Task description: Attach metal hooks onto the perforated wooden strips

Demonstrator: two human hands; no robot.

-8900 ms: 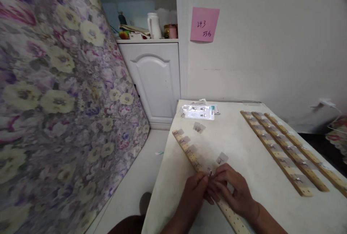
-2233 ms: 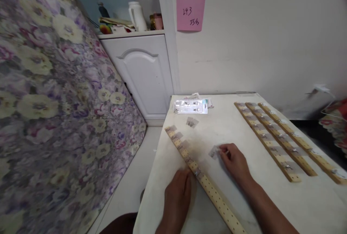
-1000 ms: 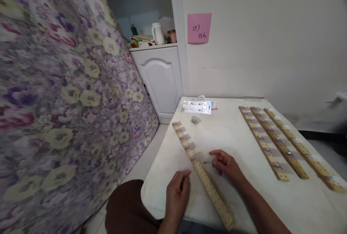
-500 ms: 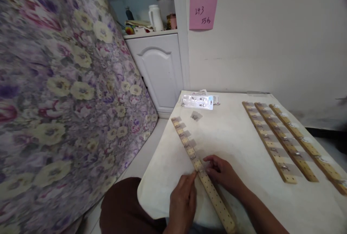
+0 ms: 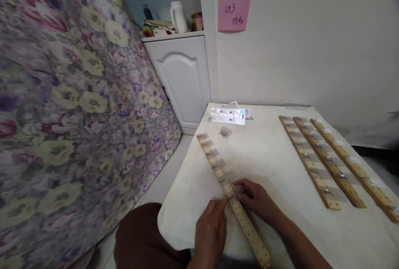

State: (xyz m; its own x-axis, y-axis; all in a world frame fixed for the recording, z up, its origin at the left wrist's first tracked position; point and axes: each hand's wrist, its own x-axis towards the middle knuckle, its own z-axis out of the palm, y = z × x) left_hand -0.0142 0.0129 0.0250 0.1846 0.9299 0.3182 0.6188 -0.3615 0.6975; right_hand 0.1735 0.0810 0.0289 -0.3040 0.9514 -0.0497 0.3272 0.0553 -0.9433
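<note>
A long wooden strip with rows of holes lies slanted on the table, with small clear pieces set along its upper half. My left hand is closed at the strip's left edge, its fingertips pressed near the lowest clear piece. On the other side, my right hand has its fingers curled, thumb and index apart, around the edge of a small clear piece; the contact is too small to make out. One loose clear piece with metal bits lies beyond the strip's far end.
Three similar wooden strips stand in a row on the right, the nearest to me being one strip. Clear packs with metal parts lie at the back left of the white-covered table. A floral curtain hangs at left.
</note>
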